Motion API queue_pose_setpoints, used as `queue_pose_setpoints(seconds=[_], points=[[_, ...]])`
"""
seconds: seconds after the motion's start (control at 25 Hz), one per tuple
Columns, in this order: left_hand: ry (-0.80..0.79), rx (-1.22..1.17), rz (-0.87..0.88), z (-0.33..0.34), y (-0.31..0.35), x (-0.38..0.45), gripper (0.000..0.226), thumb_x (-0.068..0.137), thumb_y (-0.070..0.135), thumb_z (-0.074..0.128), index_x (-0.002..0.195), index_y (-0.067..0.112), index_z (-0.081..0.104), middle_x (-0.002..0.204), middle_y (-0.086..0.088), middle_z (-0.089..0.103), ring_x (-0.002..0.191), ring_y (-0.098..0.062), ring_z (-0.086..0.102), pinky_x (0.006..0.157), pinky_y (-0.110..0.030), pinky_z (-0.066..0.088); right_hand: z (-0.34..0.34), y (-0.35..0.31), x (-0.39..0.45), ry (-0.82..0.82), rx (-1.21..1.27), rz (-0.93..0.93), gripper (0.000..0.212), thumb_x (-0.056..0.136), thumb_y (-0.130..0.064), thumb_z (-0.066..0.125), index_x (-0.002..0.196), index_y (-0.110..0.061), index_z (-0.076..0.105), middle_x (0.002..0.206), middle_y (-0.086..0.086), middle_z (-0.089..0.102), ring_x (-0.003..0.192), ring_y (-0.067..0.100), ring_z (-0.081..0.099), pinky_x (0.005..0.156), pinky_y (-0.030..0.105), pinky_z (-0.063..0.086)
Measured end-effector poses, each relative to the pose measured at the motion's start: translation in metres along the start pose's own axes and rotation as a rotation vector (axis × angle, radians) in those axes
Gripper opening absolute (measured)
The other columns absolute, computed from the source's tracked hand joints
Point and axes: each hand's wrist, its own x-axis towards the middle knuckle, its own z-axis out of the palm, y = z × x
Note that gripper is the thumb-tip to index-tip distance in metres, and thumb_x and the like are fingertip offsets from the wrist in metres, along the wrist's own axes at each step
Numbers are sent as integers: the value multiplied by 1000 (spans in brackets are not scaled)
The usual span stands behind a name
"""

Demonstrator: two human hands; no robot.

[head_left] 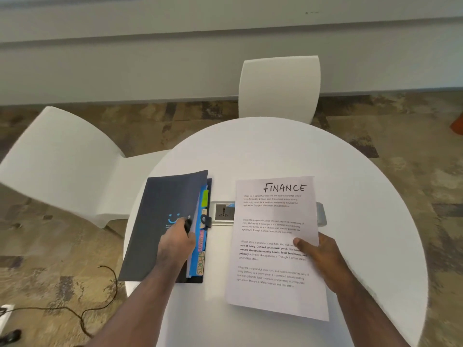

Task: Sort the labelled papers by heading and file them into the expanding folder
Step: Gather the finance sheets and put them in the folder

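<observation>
Meanwhile the left hand [176,242] pinches the folder [160,221] cover; the right hand [322,256] grips the FINANCE paper [273,246] beside it.

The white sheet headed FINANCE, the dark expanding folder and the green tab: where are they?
White sheet headed FINANCE [273,236]: head view, middle of the page.
Dark expanding folder [155,221]: head view, front cover.
Green tab [205,198]: head view, tab's middle, at the folder's open edge.

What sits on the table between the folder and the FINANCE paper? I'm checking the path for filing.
In the head view, a recessed power socket lies between folder and paper.
</observation>
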Motion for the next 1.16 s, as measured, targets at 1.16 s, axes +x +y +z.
queue_pose_setpoints(seconds=[1.16], points=[[273, 319, 87, -60, -1, -12, 68, 81, 26, 72, 136, 16, 34, 133, -2, 46, 109, -17, 59, 63, -29, 58, 78, -34, 30, -68, 47, -26, 23, 87, -8, 71, 108, -19, 72, 98, -1, 79, 89, 21, 76, 78, 38, 58]])
